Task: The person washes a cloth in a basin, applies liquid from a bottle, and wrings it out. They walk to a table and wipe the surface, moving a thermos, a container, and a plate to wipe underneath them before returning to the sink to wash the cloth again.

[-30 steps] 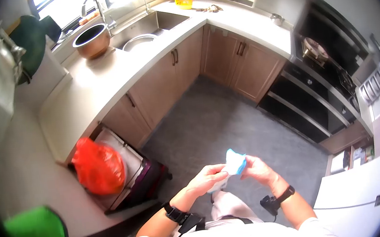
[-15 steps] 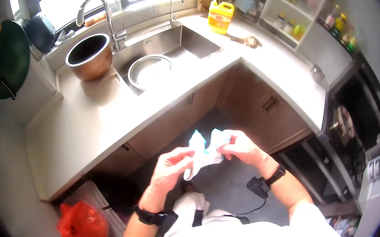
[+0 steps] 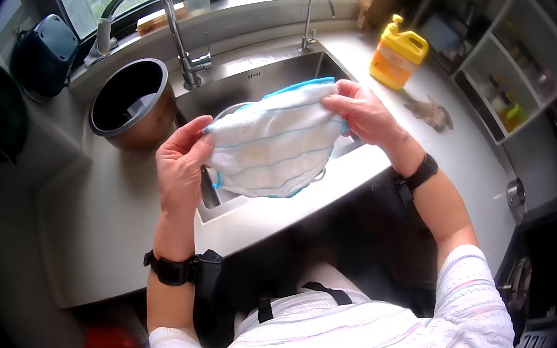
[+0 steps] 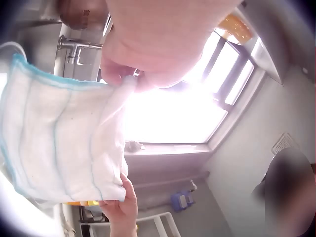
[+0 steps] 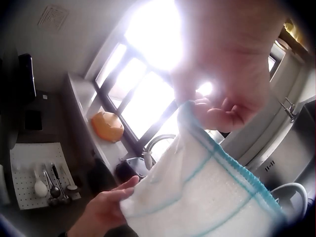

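Observation:
A white cloth with thin blue stripes and a blue edge is stretched out flat between both hands, above the front of the steel sink. My left hand pinches its left corner and my right hand pinches its right corner. In the left wrist view the cloth hangs spread below my left hand, with the other hand at its far corner. The right wrist view shows the cloth pinched by my right hand. A metal bowl in the sink is mostly hidden behind the cloth.
A dark pot with a copper-coloured outside stands on the counter left of the sink, beside the tall tap. A yellow detergent jug and a brown scrap lie on the right. Open shelves stand at far right.
The person has moved up to the sink. The cloth, bunched between the hands before, is now unfolded and held wide, raised over the sink edge.

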`<state>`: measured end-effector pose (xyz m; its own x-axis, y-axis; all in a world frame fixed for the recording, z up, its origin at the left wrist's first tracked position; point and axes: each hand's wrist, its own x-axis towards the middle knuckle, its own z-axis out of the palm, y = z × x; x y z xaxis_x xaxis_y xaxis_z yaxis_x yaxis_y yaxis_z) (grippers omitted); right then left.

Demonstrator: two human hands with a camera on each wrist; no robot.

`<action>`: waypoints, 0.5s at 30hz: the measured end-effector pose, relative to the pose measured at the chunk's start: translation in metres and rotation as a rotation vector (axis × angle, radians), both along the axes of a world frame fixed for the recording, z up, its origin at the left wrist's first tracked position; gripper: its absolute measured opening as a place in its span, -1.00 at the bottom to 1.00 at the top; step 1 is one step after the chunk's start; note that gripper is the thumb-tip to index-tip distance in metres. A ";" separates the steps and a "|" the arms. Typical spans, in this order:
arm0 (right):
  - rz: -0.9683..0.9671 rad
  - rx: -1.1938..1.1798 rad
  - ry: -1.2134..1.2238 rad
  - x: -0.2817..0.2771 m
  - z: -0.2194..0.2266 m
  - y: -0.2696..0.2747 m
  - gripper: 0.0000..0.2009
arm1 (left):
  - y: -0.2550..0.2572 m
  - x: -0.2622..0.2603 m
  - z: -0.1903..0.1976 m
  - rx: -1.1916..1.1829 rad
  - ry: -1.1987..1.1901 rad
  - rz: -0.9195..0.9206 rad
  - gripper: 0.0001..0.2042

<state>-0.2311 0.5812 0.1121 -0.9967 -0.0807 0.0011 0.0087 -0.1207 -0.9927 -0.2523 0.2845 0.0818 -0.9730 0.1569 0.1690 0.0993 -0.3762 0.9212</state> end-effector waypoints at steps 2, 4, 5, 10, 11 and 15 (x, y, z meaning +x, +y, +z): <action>0.083 0.045 -0.089 -0.056 -0.020 0.016 -0.77 | 0.010 -0.036 -0.015 -0.101 -0.050 0.097 -0.76; 0.187 0.209 -0.275 -0.102 -0.051 0.029 -0.72 | 0.019 -0.073 -0.049 -0.270 -0.126 0.164 -0.76; 0.275 0.324 -0.332 -0.122 -0.060 0.033 -0.67 | 0.020 -0.094 -0.076 -0.286 -0.183 0.153 -0.70; 0.402 0.749 -0.419 -0.218 -0.134 0.041 -0.49 | 0.018 -0.129 -0.134 -0.529 -0.334 0.263 -0.52; 0.490 0.764 -0.345 -0.235 -0.164 0.034 -0.47 | 0.019 -0.130 -0.136 -0.563 -0.425 0.205 -0.51; 0.413 1.114 0.045 -0.256 -0.244 -0.023 -0.44 | 0.026 -0.146 -0.185 -0.843 -0.534 0.123 -0.46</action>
